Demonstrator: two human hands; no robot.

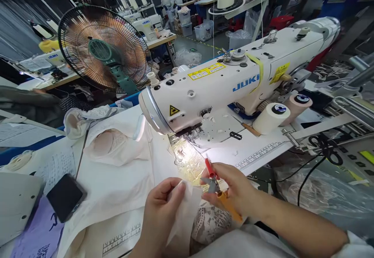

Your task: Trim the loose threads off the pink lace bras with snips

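The fingers [163,191] of the left hand [160,211] are closed tight, thumb against bent forefinger, pinching the edge of a white fabric piece [187,207] that hangs down from the grip toward the lap. The right hand [236,190] curls around a pair of small snips [215,187], its fingers bent about the red and orange handles with no wide gap left; the grey blades point left, just beside the pinched cloth. Whether the blades touch the fabric I cannot tell. Between and below the two hands lies patterned lace [212,221], partly covered by the white cloth. The fabric and snips are in front of the sewing machine [201,90], at the near edge of the white table [257,160].

Past the fingertips, a shiny yellowish patch [187,158] on the tabletop catches the light near the needle area. To its right, a black razor blade [235,135] lies flat, with a wooden-handled tool [250,129] beyond it, near a cream thread cone [270,121]. On the left, a pale garment piece [117,145] spreads over the table, with a dark phone [66,196] near it. Behind stands a caged fan [102,51].
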